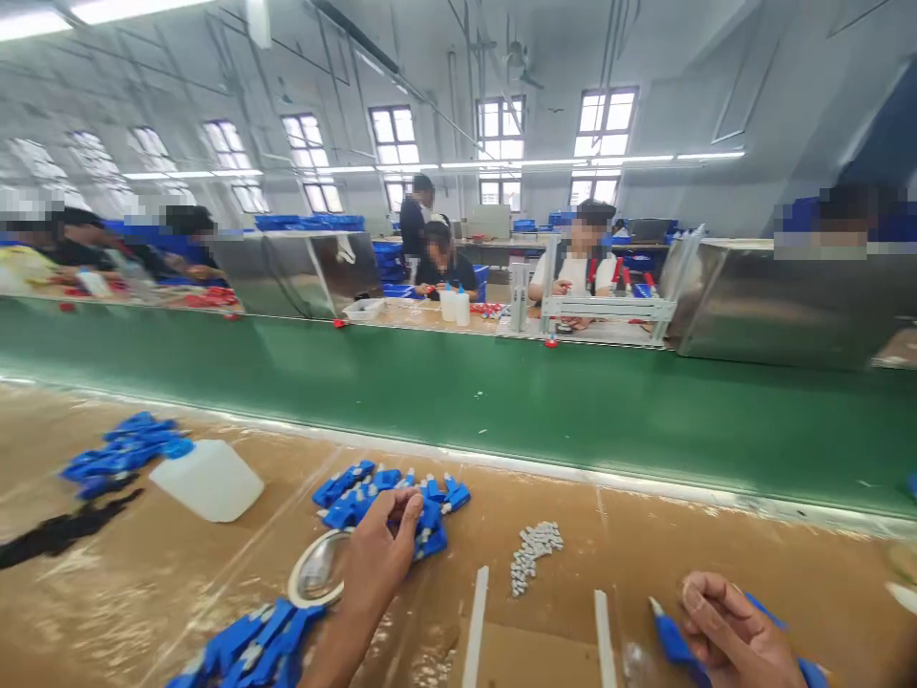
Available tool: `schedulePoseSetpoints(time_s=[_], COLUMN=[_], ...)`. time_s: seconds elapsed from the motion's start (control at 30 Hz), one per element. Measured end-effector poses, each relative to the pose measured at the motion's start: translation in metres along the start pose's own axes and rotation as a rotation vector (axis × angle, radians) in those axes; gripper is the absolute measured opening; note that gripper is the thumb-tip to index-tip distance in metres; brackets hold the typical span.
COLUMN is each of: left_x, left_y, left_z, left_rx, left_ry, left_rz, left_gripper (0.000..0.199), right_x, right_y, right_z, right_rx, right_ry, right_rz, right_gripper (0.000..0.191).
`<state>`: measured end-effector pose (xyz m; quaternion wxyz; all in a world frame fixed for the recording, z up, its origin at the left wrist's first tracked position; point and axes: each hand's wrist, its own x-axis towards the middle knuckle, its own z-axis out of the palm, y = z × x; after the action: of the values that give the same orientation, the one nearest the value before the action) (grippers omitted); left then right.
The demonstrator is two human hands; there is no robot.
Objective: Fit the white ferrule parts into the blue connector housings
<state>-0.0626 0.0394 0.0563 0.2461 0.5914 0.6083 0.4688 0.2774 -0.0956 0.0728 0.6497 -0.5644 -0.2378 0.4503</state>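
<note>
Blue plastic parts lie in a loose pile on the brown worktop, near its middle and just this side of the green conveyor belt. Each part is short and blocky, bright blue, some showing a pale end. The left hand reaches into the near edge of this pile, its thumb and fingers pinched together on one of the parts. Just left of that hand lies a roll of clear tape, flat on the worktop. The right hand is at the near right, fingers curled around another blue part, whose pale tip points left and far.

A second heap of blue parts lies at the near edge, and a third at the far left beside a white plastic bottle lying on its side. A small cluster of grey-white pieces lies right of the middle pile. Across the belt, other people sit at their own benches.
</note>
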Motion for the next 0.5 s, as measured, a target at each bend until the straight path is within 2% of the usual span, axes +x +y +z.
schedulePoseSetpoints(time_s=[0.1, 0.17, 0.27, 0.33, 0.37, 0.43, 0.5], left_x=[-0.023, -0.040, -0.063, -0.074, -0.079, -0.085, -0.090], left_y=[0.034, 0.060, 0.093, 0.107, 0.111, 0.114, 0.113], left_z=[0.037, 0.067, 0.117, 0.148, 0.161, 0.182, 0.193], left_rx=[-0.046, -0.058, 0.068, 0.206, 0.268, 0.351, 0.330], left_ry=[-0.338, -0.588, -0.944, -1.151, -1.224, -1.278, -1.276], left_rz=[0.210, 0.381, 0.667, 0.916, 1.007, 1.079, 1.035], left_gripper=[0.030, 0.026, 0.019, 0.027, 0.034, 0.033, 0.024], right_x=[-0.005, -0.006, -0.003, 0.000, 0.002, 0.004, 0.006], right_y=[-0.025, -0.031, -0.028, -0.022, -0.019, -0.015, -0.012], right_z=[-0.010, -0.013, -0.017, -0.019, -0.019, -0.021, -0.023], right_rx=[0.143, 0.159, 0.145, 0.135, 0.129, 0.110, 0.077], right_ry=[0.235, 0.345, 0.446, 0.468, 0.469, 0.459, 0.441], right_rz=[-0.202, -0.280, -0.322, -0.325, -0.323, -0.314, -0.302], right_gripper=[0.040, 0.044, 0.043, 0.043, 0.043, 0.042, 0.042])
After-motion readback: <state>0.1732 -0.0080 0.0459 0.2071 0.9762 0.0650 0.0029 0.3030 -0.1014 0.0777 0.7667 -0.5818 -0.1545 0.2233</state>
